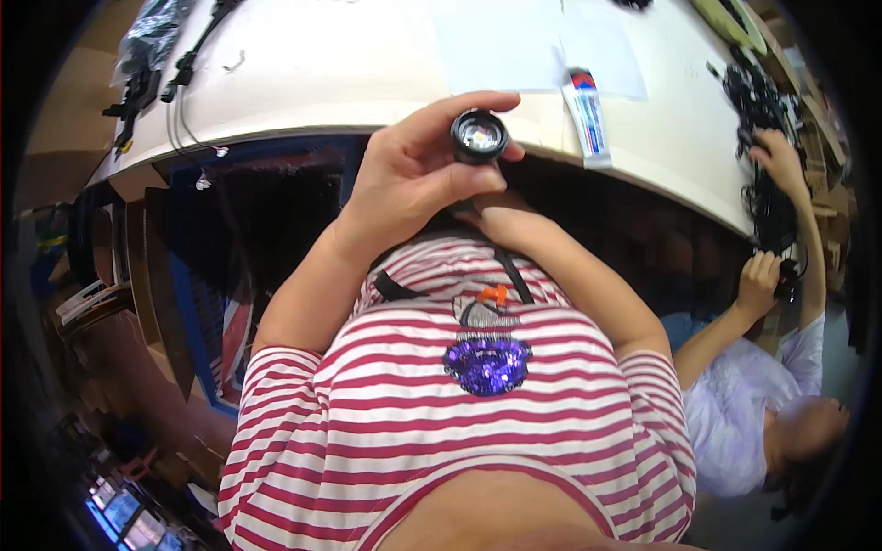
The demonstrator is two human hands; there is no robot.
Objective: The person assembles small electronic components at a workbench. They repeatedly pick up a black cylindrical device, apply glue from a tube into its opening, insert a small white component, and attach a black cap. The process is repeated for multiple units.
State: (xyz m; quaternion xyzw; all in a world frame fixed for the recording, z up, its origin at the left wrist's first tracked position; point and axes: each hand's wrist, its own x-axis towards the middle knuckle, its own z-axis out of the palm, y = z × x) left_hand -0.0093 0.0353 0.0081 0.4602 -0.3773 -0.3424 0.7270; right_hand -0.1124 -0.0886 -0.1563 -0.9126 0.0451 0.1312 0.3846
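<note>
Your left hand (415,174) is clamped around a small black round lamp head with a clear lens (479,136); your right hand (491,219) sits beneath it, its grip hidden.

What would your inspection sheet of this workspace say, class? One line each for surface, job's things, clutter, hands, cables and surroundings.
Surface: white table, edge bent by the lens.
Job's things: small black round lamp head, pale lens facing up.
Clutter: paper sheets, a tube.
Hands: left hand grips the lamp head; right hand sits just below it, mostly hidden.
Cables: black cables at left, black parts pile at right.
Surroundings: co-worker's hands in that pile.
</note>
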